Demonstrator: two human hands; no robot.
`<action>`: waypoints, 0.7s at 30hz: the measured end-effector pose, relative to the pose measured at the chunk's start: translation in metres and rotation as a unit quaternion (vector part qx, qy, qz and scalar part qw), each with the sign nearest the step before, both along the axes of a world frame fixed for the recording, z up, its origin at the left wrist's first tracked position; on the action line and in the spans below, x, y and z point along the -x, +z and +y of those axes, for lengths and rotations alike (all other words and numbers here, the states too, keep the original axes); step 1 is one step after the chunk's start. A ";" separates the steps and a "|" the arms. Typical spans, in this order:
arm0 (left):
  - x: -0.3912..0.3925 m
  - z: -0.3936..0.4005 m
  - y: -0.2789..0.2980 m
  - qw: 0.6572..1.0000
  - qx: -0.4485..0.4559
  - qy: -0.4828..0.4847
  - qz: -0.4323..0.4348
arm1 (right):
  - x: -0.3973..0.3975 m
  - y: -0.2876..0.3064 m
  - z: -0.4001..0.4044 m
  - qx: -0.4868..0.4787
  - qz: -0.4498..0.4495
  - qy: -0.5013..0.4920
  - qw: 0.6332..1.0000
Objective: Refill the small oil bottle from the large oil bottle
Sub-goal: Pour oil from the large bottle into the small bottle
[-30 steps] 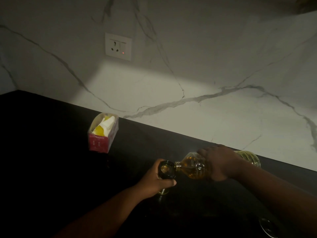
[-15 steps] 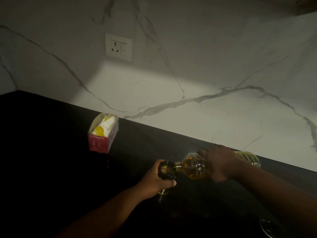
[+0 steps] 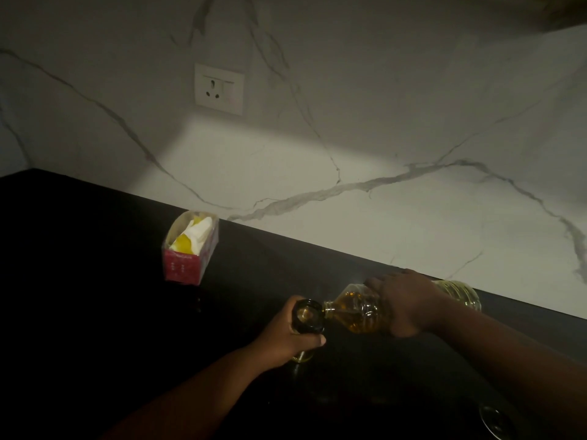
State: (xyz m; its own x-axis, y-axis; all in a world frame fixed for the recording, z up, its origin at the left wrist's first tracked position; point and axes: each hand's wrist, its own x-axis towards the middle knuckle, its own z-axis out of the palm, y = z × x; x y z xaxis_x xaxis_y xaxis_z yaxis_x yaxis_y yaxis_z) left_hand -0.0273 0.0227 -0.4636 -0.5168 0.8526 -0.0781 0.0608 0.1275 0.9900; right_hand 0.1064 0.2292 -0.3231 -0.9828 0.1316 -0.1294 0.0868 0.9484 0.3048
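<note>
The small oil bottle (image 3: 307,315) stands upright on the black counter, its dark round mouth facing up. My left hand (image 3: 286,336) is wrapped around its neck and body, hiding most of it. The large clear plastic oil bottle (image 3: 354,309) lies tipped almost level, amber oil pooled toward its neck. Its open mouth touches the right rim of the small bottle's opening. My right hand (image 3: 409,301) grips the large bottle around its middle from above; the bottle's base pokes out behind my wrist.
A red open box (image 3: 187,265) with white and yellow packets stands on the black counter (image 3: 95,312) to the left. A white wall socket (image 3: 219,88) sits in the marble backsplash. A round metal object (image 3: 497,422) lies at the lower right.
Almost nothing differs; both hands and both bottles keep the same pouring pose, with only a slight shift of the view.
</note>
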 end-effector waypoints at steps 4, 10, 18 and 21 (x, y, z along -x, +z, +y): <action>0.001 0.000 0.000 1.000 0.003 0.001 0.004 | 0.000 0.000 0.000 -0.013 -0.006 -0.002 1.000; -0.001 -0.001 0.001 1.000 0.004 0.003 0.002 | 0.000 -0.001 0.001 -0.016 0.000 0.001 1.000; 0.001 -0.001 0.000 1.000 0.000 0.001 0.004 | 0.000 -0.003 0.002 -0.019 0.012 0.005 1.000; 0.001 -0.001 0.002 1.000 0.003 -0.001 0.004 | 0.000 -0.003 0.001 -0.019 0.009 0.003 1.000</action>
